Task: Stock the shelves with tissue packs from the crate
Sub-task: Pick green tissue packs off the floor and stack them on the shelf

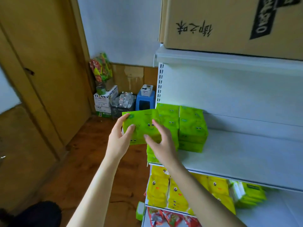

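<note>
Here, glossy green rectangular tissue pack (142, 126) between both hands.

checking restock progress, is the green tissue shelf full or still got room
Still room: green packs fill only the left end of the white shelf; its right side is bare.

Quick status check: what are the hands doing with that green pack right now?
Both hands, left and right, gripping one green tissue pack. Pack held at the shelf's left end, against the stacked green packs. Shelf bare to the right.
</note>
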